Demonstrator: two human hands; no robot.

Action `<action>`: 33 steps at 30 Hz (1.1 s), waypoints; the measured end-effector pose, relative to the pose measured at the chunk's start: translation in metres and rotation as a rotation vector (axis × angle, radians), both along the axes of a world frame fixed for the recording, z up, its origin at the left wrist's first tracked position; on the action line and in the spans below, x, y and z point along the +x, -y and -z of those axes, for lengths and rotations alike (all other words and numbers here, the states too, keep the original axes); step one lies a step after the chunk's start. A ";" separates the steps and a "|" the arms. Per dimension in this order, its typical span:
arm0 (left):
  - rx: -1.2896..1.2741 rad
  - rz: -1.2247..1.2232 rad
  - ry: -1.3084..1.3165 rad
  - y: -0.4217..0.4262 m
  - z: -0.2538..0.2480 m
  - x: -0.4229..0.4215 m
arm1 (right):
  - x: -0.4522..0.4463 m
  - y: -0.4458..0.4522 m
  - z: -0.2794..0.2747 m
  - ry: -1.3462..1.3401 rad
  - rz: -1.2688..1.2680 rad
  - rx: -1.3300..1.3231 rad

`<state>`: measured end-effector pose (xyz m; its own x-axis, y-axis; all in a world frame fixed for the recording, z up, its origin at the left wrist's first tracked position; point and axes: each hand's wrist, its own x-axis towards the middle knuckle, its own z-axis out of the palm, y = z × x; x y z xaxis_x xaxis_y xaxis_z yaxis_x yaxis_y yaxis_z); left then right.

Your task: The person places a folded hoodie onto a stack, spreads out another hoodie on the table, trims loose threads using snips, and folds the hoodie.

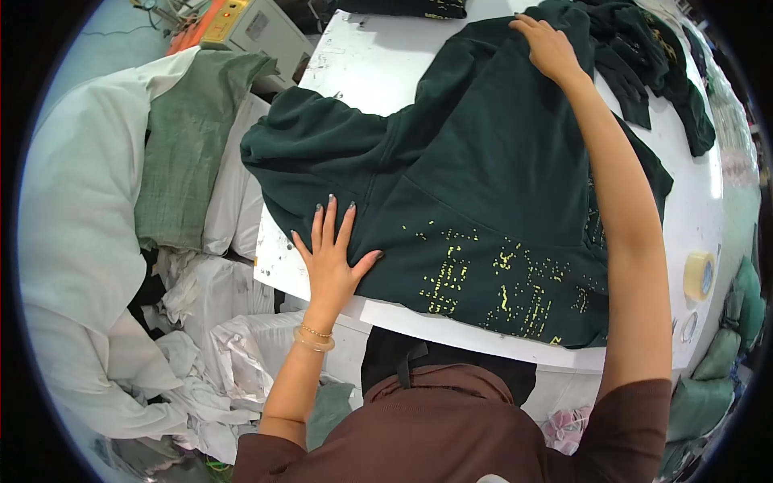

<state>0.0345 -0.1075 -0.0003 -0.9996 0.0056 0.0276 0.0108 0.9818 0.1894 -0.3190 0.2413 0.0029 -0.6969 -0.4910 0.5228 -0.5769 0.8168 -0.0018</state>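
A dark green garment [499,153] with yellow printed marks lies spread over the white table [362,60]. My left hand [328,258] rests flat near the garment's lower left edge, its fingers spread and pointing away from me. Farther off, my right hand [550,50] lies on the upper part of the garment, fingers stretched out. My right forearm passes over the garment's right side. Neither hand has anything in its grip.
More dark clothing [644,48] lies at the table's far right. A tape roll [699,276] sits by the right edge. White cloth [88,185], a green sack [185,153] and plastic bags [241,346] are on the left, a control box [250,32] behind them.
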 end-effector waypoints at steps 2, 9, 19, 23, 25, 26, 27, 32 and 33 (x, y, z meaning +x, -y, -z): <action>0.007 -0.007 -0.007 0.001 0.003 0.001 | -0.022 0.007 0.017 0.021 0.148 0.188; 0.026 0.012 -0.029 0.002 0.001 0.001 | -0.014 -0.058 -0.031 0.076 0.155 0.386; 0.042 -0.003 -0.042 0.000 0.001 0.003 | 0.003 0.002 -0.012 0.124 -0.024 0.132; 0.104 0.018 -0.069 -0.002 -0.002 0.004 | 0.000 0.018 0.028 -0.217 0.257 0.437; 0.096 0.022 -0.098 0.002 0.003 0.006 | -0.017 0.010 0.024 -0.132 0.254 0.553; 0.094 0.023 -0.109 0.001 0.002 0.005 | -0.021 0.004 0.012 -0.013 0.188 0.480; 0.091 0.016 -0.092 0.002 0.002 0.007 | -0.015 0.000 -0.008 -0.054 0.174 0.501; 0.133 0.008 -0.090 0.002 -0.003 0.008 | 0.067 -0.082 -0.113 -0.221 0.171 0.262; 0.124 0.006 -0.096 0.003 -0.001 0.009 | 0.105 -0.106 -0.124 -0.403 0.109 0.150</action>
